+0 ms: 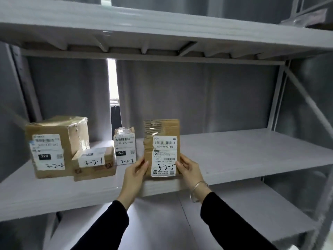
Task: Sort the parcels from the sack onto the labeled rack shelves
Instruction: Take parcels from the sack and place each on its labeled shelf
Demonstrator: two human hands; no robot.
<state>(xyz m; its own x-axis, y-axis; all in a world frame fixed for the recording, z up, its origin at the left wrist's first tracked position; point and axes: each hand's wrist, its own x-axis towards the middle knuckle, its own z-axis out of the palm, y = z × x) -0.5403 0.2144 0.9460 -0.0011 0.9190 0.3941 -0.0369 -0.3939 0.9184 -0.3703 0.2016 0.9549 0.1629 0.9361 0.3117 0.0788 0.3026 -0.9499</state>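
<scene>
Both the left hand (134, 175) and right hand (189, 170) grip the upright 3-2-5 parcel (162, 147) at the shelf (252, 159) front.

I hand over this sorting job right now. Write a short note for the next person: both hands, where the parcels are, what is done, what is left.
Hands: left hand and right hand each hold one side of parcel 3-2-5, upright at the front of the middle shelf.
Done: parcels 3-2-4, 3-2-1 and 3-2-6 stand on that shelf, left of the held one.
Left: settle the held parcel and let go. How many parcels remain cannot be seen here.
</scene>
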